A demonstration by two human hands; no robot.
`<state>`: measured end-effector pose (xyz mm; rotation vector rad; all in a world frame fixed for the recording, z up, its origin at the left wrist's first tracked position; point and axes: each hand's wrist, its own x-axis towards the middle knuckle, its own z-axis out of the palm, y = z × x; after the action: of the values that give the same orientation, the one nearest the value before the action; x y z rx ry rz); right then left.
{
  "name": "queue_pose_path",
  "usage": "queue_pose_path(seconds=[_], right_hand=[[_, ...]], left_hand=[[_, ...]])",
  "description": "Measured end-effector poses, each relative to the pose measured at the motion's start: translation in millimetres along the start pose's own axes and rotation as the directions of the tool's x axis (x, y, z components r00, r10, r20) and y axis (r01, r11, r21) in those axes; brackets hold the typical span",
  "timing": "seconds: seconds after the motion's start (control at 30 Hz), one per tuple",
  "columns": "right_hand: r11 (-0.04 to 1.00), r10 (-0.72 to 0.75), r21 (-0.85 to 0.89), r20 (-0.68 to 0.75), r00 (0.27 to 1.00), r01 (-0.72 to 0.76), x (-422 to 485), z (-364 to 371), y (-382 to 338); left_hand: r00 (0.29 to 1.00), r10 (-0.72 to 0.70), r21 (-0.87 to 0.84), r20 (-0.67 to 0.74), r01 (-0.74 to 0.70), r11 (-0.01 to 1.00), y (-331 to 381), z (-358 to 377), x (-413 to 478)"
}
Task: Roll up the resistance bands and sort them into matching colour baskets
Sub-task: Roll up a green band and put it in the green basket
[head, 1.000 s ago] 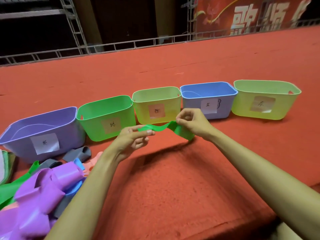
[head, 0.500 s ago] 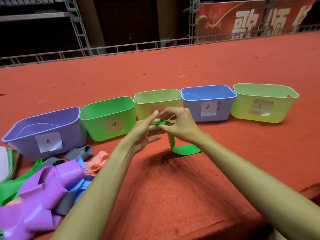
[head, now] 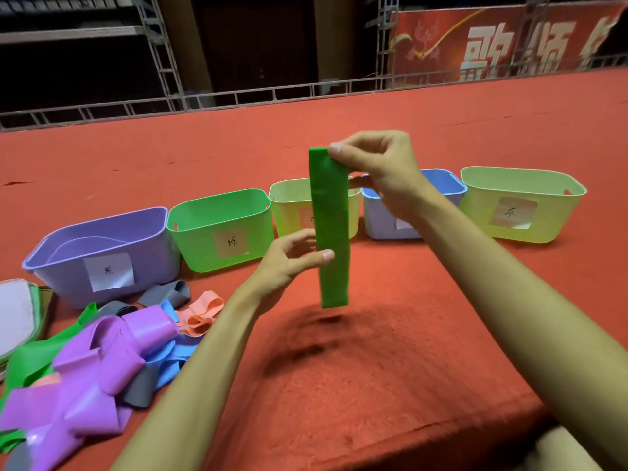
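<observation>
A green resistance band [head: 331, 229] hangs flat and straight above the red carpet. My right hand [head: 380, 171] pinches its top end. My left hand [head: 292, 260] holds it lower down, thumb across the front and fingers behind. Five labelled baskets stand in a row behind: purple [head: 68, 263], green [head: 190, 243], pale yellow [head: 289, 205], blue [head: 445, 185] and yellow-green [head: 557, 212]. The band and my right arm hide part of the pale yellow and blue baskets.
A heap of loose bands lies at the left: purple [head: 98, 365], blue [head: 170, 362], grey [head: 170, 292], pink [head: 202, 312] and green [head: 30, 362]. A flat white pad [head: 15, 314] sits at the far left edge. A metal rail [head: 238, 96] borders the carpet behind.
The band was bunched between both hands with a loop drooping to the carpet. My right hand has lifted its end up, and it now hangs straight; my left hand has slid lower.
</observation>
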<state>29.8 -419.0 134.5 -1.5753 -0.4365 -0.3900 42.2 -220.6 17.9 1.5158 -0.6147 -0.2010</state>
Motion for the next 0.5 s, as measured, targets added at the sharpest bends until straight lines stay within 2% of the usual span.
queue_pose_path(seconds=[0.13,0.27,0.37,0.5], right_hand=[[0.99,0.087,0.113,-0.049,0.995,-0.081,21.8,-0.8,5.6],[0.938,0.306,0.203,-0.107,0.946,-0.28,35.7,3.0,67.3],[0.874,0.458,0.247,-0.138,0.878,-0.418,35.5,0.6,121.3],[0.803,0.569,0.289,-0.11,0.815,-0.522,24.1,-0.2,170.9]], left_hand=[[0.985,-0.152,-0.004,-0.085,0.152,0.988,-23.9,19.0,-28.3],[0.926,-0.308,-0.078,-0.217,0.298,0.951,-45.3,39.5,-60.6],[0.889,-0.41,-0.14,-0.203,0.388,0.911,-54.0,48.3,-86.5],[0.778,-0.596,-0.229,-0.201,0.554,0.801,-56.0,52.4,-110.7]])
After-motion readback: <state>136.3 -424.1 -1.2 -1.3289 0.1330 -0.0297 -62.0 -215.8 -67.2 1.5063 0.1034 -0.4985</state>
